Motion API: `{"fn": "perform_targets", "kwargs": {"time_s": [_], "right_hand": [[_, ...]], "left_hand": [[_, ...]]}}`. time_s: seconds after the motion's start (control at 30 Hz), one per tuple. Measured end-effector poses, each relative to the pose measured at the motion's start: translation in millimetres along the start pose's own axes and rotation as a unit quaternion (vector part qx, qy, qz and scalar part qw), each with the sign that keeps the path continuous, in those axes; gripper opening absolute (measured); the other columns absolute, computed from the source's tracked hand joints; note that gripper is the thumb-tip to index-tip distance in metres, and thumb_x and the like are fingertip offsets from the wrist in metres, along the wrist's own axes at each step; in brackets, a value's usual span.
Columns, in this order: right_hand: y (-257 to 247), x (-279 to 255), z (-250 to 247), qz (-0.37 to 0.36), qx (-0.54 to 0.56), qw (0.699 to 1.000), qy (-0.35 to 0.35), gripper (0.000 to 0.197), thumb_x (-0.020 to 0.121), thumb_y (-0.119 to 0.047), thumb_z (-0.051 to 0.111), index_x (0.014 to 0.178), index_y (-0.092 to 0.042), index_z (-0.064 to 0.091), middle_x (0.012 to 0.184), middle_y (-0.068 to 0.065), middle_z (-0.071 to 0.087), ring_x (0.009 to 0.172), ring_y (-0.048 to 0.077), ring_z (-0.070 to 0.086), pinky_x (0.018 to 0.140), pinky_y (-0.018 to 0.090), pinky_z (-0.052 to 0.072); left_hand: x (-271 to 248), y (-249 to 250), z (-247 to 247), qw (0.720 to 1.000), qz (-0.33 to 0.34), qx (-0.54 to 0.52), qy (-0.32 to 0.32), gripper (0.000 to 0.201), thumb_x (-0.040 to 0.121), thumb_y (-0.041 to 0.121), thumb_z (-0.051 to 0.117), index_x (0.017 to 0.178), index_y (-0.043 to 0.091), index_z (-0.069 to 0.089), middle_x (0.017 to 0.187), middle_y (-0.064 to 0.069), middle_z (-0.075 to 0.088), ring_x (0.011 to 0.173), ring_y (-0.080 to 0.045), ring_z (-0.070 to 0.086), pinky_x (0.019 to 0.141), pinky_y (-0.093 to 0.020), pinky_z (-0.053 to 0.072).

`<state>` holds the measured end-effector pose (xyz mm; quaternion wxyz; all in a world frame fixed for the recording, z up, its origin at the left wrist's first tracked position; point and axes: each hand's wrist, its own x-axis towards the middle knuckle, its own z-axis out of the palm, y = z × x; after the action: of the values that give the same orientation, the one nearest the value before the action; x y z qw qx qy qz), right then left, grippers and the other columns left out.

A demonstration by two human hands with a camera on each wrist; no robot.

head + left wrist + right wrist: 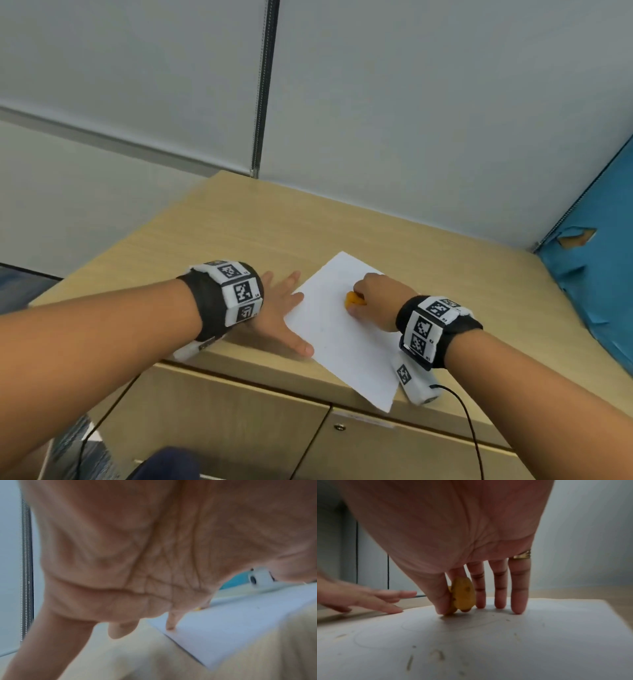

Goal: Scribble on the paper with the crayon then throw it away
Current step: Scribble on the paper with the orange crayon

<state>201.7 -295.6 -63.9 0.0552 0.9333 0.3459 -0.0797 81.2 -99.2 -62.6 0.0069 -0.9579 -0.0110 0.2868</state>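
Observation:
A white sheet of paper point(346, 329) lies on the wooden cabinet top point(267, 233), one corner hanging over the front edge. My right hand point(373, 301) pinches a chunky yellow-orange crayon point(463, 595) between thumb and forefinger, its lower end touching the paper point(505, 642); the other fingertips rest on the sheet. Faint curved marks and specks show on the paper in the right wrist view. My left hand point(284, 308) lies flat with straight, spread fingers beside the paper's left edge, one fingertip point(170, 627) pressing its border point(223, 628).
Grey partition panels point(411, 102) stand behind the cabinet. A torn blue sheet point(596, 274) covers the surface at the right. Cabinet drawers with a lock point(339, 427) sit below the front edge. Black cables point(469, 425) hang from both wristbands.

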Motion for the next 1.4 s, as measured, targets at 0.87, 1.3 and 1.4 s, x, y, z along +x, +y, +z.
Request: {"fn": "perform_targets", "kwargs": {"time_s": [0.87, 1.3, 1.4], "right_hand": [[-42, 58, -22, -0.112, -0.041, 0.992, 0.024, 0.036, 0.098, -0.046, 0.045, 0.083, -0.016, 0.059, 0.073, 0.001, 0.055, 0.074, 0.028, 0.060, 0.063, 0.034, 0.048], [-54, 54, -13, -0.155, 0.004, 0.988, -0.015, 0.030, 0.089, -0.046, 0.051, 0.076, -0.020, 0.059, 0.070, 0.000, 0.060, 0.067, 0.021, 0.060, 0.066, 0.037, 0.055], [-55, 45, -10, -0.167, 0.015, 0.986, -0.024, 0.034, 0.090, -0.048, 0.053, 0.070, -0.021, 0.056, 0.066, -0.003, 0.057, 0.066, 0.019, 0.058, 0.064, 0.036, 0.052]], "left_hand": [[75, -42, -19, 0.995, 0.077, 0.068, 0.017, 0.153, 0.041, 0.095, 0.064, 0.148, 0.045, -0.032, 0.161, 0.009, -0.036, 0.148, -0.039, -0.031, 0.117, -0.070, -0.003], [85, -43, -17, 0.992, 0.094, 0.086, 0.016, 0.166, 0.010, 0.109, 0.039, 0.148, 0.049, -0.030, 0.157, 0.013, -0.042, 0.147, -0.035, -0.033, 0.116, -0.070, -0.008], [83, -42, -18, 0.994, 0.078, 0.079, 0.015, 0.159, 0.023, 0.102, 0.053, 0.147, 0.048, -0.032, 0.157, 0.015, -0.041, 0.148, -0.037, -0.031, 0.116, -0.071, -0.007]]}}
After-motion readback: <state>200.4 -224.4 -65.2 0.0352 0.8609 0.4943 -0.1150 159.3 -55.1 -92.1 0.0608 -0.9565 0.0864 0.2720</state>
